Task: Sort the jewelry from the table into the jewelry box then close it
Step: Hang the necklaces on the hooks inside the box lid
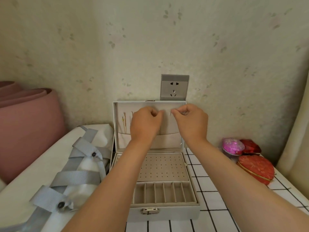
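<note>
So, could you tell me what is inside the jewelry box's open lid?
Thin necklaces hang on the lid, at left, into its pocket; the left hand and right hand hide the middle.

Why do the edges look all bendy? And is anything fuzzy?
Head view: the wide lens bows the wall near the right edge; the light is soft and even, with no glare and only faint shadows; the thin piece that the right hand pinches is too fine and soft to make out.
</note>
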`<state>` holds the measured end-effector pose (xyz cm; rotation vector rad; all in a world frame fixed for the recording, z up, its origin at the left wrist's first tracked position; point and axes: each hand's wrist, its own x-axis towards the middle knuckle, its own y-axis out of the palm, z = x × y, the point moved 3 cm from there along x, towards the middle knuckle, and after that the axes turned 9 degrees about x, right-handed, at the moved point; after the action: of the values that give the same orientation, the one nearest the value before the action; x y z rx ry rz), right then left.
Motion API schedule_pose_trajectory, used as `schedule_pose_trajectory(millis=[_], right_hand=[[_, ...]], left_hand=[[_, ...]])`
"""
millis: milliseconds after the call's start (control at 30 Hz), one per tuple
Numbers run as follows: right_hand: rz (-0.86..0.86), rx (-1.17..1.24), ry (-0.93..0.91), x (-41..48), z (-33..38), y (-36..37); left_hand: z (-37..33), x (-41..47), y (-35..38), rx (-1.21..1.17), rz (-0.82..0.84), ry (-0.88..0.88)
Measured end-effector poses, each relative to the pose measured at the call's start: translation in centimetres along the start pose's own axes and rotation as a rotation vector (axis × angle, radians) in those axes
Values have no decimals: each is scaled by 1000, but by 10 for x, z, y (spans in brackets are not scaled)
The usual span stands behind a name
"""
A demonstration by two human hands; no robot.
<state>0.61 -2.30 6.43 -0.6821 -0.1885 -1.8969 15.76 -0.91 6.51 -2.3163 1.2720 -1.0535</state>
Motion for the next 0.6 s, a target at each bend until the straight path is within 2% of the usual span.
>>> schedule_pose_trajectory(millis=[233,400,500,600], right_hand=[[-57,-130,48,-3,-1,2],[35,-269,79,-4,-2,5],[120,-310,84,-10,-8,5],[209,-324,56,-12,-8,2]], left_hand=[[1,1,6,46,16,-15],[4,-2,11,70,71,-76],[6,-1,12,99,152,-51],[7,-1,14,64,328,2]])
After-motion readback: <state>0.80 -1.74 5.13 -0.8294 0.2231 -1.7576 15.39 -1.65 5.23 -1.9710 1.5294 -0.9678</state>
